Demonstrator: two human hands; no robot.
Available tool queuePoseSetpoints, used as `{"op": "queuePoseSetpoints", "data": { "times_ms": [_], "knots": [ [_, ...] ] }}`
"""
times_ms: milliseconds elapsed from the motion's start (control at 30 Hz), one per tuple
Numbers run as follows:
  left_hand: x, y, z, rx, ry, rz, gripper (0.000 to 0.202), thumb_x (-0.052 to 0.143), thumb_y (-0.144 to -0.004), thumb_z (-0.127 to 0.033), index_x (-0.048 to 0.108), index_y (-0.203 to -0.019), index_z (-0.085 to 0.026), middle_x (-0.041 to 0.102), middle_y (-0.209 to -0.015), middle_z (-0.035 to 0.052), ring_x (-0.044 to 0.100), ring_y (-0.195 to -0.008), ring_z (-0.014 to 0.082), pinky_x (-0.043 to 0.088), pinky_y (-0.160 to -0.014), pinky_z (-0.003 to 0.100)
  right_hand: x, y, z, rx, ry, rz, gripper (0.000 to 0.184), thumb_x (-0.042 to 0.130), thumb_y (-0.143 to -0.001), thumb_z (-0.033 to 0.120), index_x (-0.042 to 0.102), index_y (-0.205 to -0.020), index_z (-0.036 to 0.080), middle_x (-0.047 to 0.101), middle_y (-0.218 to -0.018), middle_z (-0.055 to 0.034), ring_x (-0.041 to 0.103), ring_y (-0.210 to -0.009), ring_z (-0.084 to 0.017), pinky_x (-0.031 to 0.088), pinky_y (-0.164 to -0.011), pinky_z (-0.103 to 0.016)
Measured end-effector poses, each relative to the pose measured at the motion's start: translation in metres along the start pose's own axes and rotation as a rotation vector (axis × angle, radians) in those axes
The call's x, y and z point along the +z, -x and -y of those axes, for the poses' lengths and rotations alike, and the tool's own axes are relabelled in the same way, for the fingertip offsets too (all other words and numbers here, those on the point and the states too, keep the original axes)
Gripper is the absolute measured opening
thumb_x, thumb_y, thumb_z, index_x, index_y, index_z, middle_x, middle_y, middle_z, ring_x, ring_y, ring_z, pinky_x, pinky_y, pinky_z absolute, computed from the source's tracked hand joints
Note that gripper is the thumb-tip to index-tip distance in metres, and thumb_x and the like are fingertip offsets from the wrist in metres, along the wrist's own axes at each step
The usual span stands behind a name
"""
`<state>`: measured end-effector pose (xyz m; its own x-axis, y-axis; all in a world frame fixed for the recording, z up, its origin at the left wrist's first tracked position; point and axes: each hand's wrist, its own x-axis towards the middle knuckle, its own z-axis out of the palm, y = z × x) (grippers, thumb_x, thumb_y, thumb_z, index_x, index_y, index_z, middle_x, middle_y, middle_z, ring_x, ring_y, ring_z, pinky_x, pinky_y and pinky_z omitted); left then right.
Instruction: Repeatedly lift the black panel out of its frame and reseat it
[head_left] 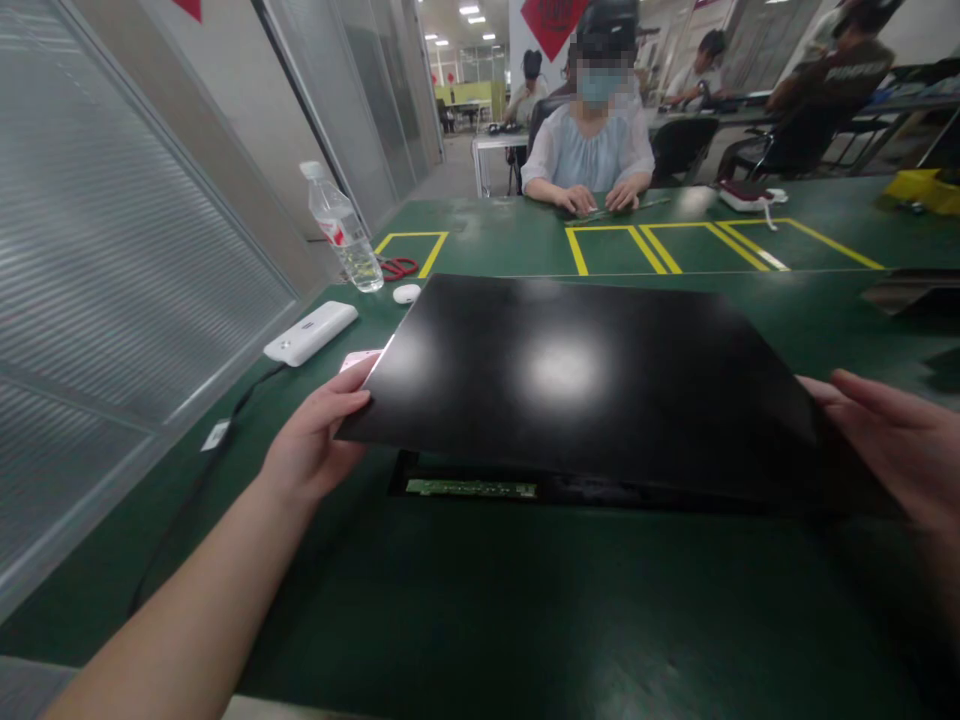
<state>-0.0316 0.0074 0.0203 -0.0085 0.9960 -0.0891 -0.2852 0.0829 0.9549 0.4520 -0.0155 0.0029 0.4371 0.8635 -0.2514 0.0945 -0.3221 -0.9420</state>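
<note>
A thin, glossy black display panel [570, 390] is held slightly tilted above the table, with ceiling light reflected on it. My left hand [319, 430] grips its left edge, thumb on top and fingers underneath. At the right edge my right hand [885, 430] holds the other side, partly hidden by the panel's dark corner. Below the panel, on the table, lies a flat black part with a narrow green circuit board [471, 489] along its near edge. Most of that part is covered by the panel.
On the green table [525, 620] stand a water bottle [341, 230], a white power bank [313, 334] with a black cable, a small white case [406, 294] and red-handled scissors [399, 268]. A co-worker [589, 150] sits opposite, both hands on a thin strip. Yellow tape marks the far side.
</note>
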Motion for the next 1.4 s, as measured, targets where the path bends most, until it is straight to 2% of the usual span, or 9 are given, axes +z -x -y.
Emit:
{"op": "queuePoseSetpoints", "data": {
  "times_ms": [167, 267, 367, 533, 667, 833, 1033, 1233, 1400],
  "knots": [
    [-0.003, -0.002, -0.002, 0.055, 0.002, 0.023, 0.033, 0.079, -0.067, -0.019, 0.084, -0.099, -0.017, 0.082, -0.084, 0.0049, 0.076, -0.076, 0.0248, 0.061, -0.061, 0.027, 0.008, 0.005, 0.010, 0.206, -0.259, 0.119, 0.048, 0.059, -0.075, 0.053, 0.076, -0.111, 0.027, 0.075, -0.123, -0.0145, 0.072, -0.107, -0.037, 0.065, -0.074, -0.052],
    [-0.004, -0.003, -0.003, 0.047, -0.005, 0.015, 0.035, 0.080, -0.065, -0.017, 0.084, -0.100, -0.017, 0.083, -0.087, 0.0057, 0.076, -0.080, 0.0251, 0.061, -0.063, 0.026, 0.006, -0.001, 0.009, 0.206, -0.337, 0.061, 0.043, 0.060, -0.075, 0.041, 0.075, -0.113, 0.026, 0.076, -0.118, -0.0148, 0.075, -0.101, -0.029, 0.064, -0.067, -0.038],
    [-0.004, -0.004, -0.001, 0.042, -0.026, -0.028, 0.036, 0.080, -0.065, -0.016, 0.084, -0.101, -0.018, 0.084, -0.098, 0.0052, 0.077, -0.086, 0.0253, 0.061, -0.065, 0.025, 0.003, -0.008, 0.004, 0.188, -0.350, 0.054, 0.041, 0.059, -0.075, 0.036, 0.073, -0.113, 0.027, 0.078, -0.106, -0.0150, 0.076, -0.095, -0.026, 0.063, -0.067, -0.035],
    [-0.007, -0.006, 0.006, -0.009, -0.104, -0.064, 0.040, 0.082, -0.065, -0.019, 0.083, -0.105, -0.018, 0.083, -0.113, 0.0068, 0.076, -0.101, 0.0302, 0.064, -0.077, 0.030, 0.005, -0.011, 0.000, 0.131, -0.299, 0.037, 0.039, 0.056, -0.080, 0.034, 0.071, -0.115, 0.026, 0.079, -0.101, -0.0142, 0.075, -0.097, -0.025, 0.062, -0.071, -0.032],
    [-0.003, -0.004, 0.010, -0.036, -0.121, -0.039, 0.048, 0.085, -0.066, -0.019, 0.082, -0.114, -0.019, 0.081, -0.121, 0.0083, 0.073, -0.113, 0.0327, 0.062, -0.090, 0.033, 0.007, -0.009, 0.002, 0.086, -0.214, -0.035, 0.034, 0.058, -0.081, 0.034, 0.071, -0.111, 0.026, 0.079, -0.093, -0.0120, 0.070, -0.077, -0.020, 0.054, -0.056, -0.025],
    [-0.002, -0.003, 0.013, -0.053, -0.112, -0.056, 0.049, 0.087, -0.064, -0.018, 0.083, -0.113, -0.022, 0.082, -0.118, 0.0063, 0.074, -0.113, 0.0312, 0.062, -0.086, 0.030, 0.011, -0.007, 0.004, 0.111, -0.187, -0.079, 0.032, 0.062, -0.078, 0.032, 0.069, -0.108, 0.024, 0.078, -0.091, -0.0129, 0.055, -0.061, -0.015, 0.046, -0.049, -0.020],
    [-0.005, -0.005, 0.019, -0.064, -0.132, -0.063, 0.048, 0.090, -0.063, -0.021, 0.084, -0.110, -0.021, 0.083, -0.113, 0.0072, 0.076, -0.106, 0.0309, 0.062, -0.078, 0.029, 0.013, -0.007, 0.004, 0.098, -0.158, -0.111, 0.033, 0.064, -0.074, 0.032, 0.068, -0.105, 0.023, 0.077, -0.084, -0.0122, 0.052, -0.059, -0.014, 0.043, -0.047, -0.018],
    [-0.002, -0.005, 0.025, -0.070, -0.121, -0.076, 0.047, 0.093, -0.060, -0.020, 0.085, -0.107, -0.022, 0.084, -0.112, 0.0067, 0.075, -0.113, 0.0312, 0.063, -0.087, 0.031, 0.014, -0.008, 0.004, 0.067, -0.100, -0.161, 0.034, 0.065, -0.070, 0.034, 0.068, -0.101, 0.022, 0.076, -0.080, -0.0117, 0.052, -0.059, -0.014, 0.040, -0.044, -0.019],
    [-0.001, -0.005, 0.029, -0.095, -0.119, -0.042, 0.048, 0.096, -0.060, -0.022, 0.086, -0.106, -0.022, 0.084, -0.114, 0.0078, 0.075, -0.115, 0.0324, 0.064, -0.085, 0.029, 0.017, -0.007, 0.005, 0.005, -0.046, -0.201, 0.039, 0.069, -0.059, 0.036, 0.067, -0.094, 0.021, 0.074, -0.074, -0.0111, 0.050, -0.056, -0.013, 0.034, -0.041, -0.019]
  ]
}}
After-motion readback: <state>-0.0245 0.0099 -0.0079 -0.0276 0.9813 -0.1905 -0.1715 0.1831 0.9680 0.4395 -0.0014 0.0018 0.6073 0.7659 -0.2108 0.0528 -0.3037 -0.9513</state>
